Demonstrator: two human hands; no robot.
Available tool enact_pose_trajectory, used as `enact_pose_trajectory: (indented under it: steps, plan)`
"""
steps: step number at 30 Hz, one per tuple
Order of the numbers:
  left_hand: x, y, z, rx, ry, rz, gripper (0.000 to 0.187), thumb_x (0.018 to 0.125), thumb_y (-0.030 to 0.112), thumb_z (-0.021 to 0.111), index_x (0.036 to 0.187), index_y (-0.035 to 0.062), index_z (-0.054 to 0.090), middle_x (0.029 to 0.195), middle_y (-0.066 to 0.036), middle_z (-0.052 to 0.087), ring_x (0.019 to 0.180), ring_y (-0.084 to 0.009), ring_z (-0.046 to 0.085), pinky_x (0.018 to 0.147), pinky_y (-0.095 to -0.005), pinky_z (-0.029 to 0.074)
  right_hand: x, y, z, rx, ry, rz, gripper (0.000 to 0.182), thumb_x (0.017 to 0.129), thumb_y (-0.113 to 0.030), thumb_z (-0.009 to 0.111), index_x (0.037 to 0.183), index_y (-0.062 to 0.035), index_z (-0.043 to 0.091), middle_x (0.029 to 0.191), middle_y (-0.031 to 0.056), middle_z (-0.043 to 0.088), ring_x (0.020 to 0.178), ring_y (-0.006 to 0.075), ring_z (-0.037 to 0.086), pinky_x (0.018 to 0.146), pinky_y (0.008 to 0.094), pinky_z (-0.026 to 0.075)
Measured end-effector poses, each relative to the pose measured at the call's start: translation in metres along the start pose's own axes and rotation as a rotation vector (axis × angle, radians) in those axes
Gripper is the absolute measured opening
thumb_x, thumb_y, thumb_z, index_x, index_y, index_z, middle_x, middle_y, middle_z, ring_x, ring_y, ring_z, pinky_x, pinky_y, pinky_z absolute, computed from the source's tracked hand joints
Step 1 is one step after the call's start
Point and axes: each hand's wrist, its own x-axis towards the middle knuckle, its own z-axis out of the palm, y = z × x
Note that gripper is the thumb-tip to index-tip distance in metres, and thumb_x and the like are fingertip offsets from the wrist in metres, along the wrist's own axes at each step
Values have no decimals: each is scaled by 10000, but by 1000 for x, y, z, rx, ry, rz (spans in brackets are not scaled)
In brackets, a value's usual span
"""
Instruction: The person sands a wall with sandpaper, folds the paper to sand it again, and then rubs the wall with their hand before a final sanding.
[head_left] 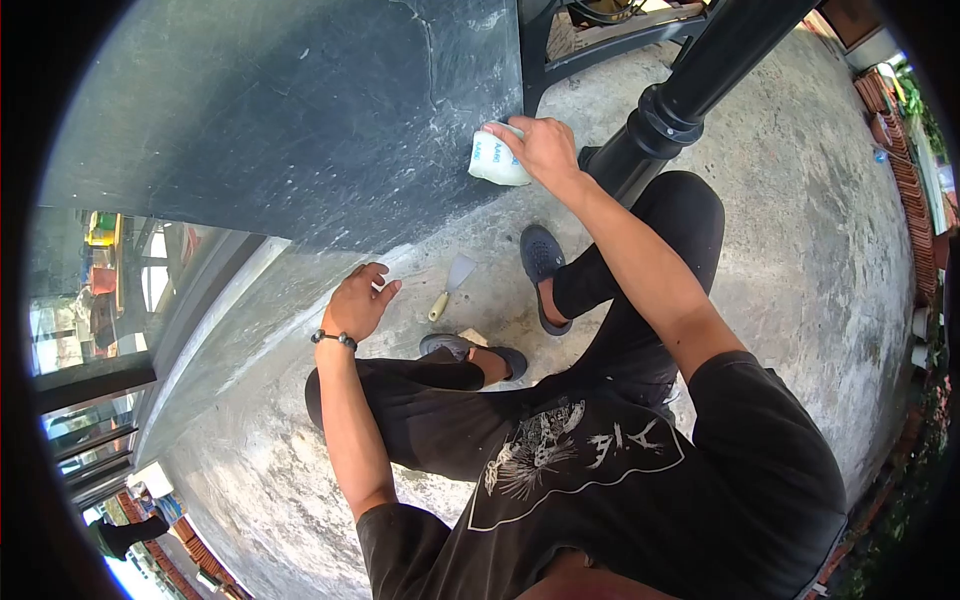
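My right hand (pixel 545 150) grips a folded white sheet of sandpaper (pixel 493 160) with blue print on its back. It presses the sheet against the dark grey wall (pixel 330 120) near the wall's right edge. The side facing the wall is hidden. Lower and to the left, my left hand (pixel 358 302) hovers by the wall's bottom edge, its fingers loosely bent and apart, holding nothing. Between my left hand and my shoes lies a putty knife (pixel 441 303) with a pale handle on the concrete floor.
A black post (pixel 690 95) stands right of the wall, close to my right knee. Black metal furniture (pixel 610 55) is behind it. Glass panes (pixel 100 290) are at the left. Stacked reddish tiles (pixel 900 180) line the far right.
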Motion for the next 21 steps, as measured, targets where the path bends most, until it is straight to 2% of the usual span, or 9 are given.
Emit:
enact_pose_trajectory:
  steps: [4,7,11,14,17,20,21]
  plan:
    - [4,-6,3,11,-9,8,431,1008,373,734,1263,25,722,1124,-153,775,922,-290,750,856,-418,589,-5,2,3,23,119,73,617,1020,-648,617,853,-82,799,682,159,724,707,392,728,742,479,576]
    - [1,-4,1,11,3,4,432,1009,370,733,1267,24,720,1121,-153,774,921,-291,749,857,-419,588,-8,5,9,114,82,172,605,1019,-641,624,847,-87,797,715,164,735,731,399,730,745,489,572]
    - [4,-1,0,-4,8,24,428,1011,368,731,1267,25,722,1116,-152,774,921,-293,749,858,-423,587,-6,-1,-1,38,7,18,608,1019,-627,635,832,-70,789,703,176,728,736,403,732,740,495,571]
    - [2,-2,0,6,8,18,429,1010,372,732,1264,26,724,1114,-152,775,919,-296,749,854,-425,587,1,-8,-15,-6,35,3,602,1021,-624,635,857,-69,803,702,178,731,738,397,736,742,492,574]
    - [1,-4,2,11,7,16,430,1009,375,733,1261,27,726,1113,-153,776,917,-298,749,851,-424,588,-5,1,3,60,117,96,574,1004,-633,659,960,-93,846,678,164,726,675,369,732,687,461,579]
    - [0,-7,1,0,19,11,426,1008,373,736,1256,27,727,1112,-155,776,918,-298,749,853,-422,588,-6,5,8,102,80,101,589,1003,-647,652,1024,-94,854,670,160,728,673,364,738,699,456,586]
    - [1,-6,1,-4,22,15,424,1007,372,737,1255,28,728,1111,-156,776,919,-298,749,854,-421,588,-6,5,7,77,82,74,578,1009,-635,649,984,-92,846,683,163,733,685,371,738,707,468,582]
